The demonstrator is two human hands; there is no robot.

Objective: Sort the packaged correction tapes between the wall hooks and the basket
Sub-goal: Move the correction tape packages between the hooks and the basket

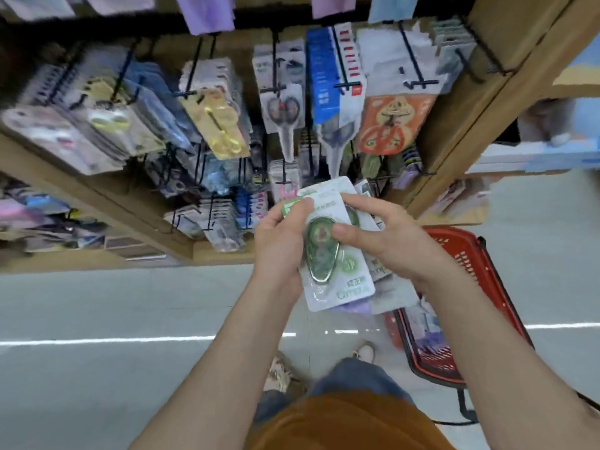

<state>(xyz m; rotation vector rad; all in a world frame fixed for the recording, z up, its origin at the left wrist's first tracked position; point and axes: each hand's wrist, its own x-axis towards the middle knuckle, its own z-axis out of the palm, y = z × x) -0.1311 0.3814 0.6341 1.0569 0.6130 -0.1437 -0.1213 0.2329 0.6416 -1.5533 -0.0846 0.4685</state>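
A stack of packaged correction tapes (pixel 337 280) is held in front of me with both hands. The top pack is white with a green tape dispenser under its blister. My left hand (pixel 279 245) grips the stack's left edge, thumb on the green header. My right hand (pixel 386 241) grips the right side, its thumb pressed on the blister. Other packs fan out behind and below the top one. The red basket (pixel 487 274) stands on the floor to the right, partly hidden by my right arm, with some packs inside. Black wall hooks (pixel 279 79) carry hanging goods above.
The hooks on the wooden display hold packaged scissors (pixel 224 125), blue cards (pixel 321 82) and an orange pack (pixel 389 125). A wooden shelf post (pixel 461 125) rises on the right. The grey tiled floor (pixel 130 306) lies below, with my feet (pixel 285 371) near the basket.
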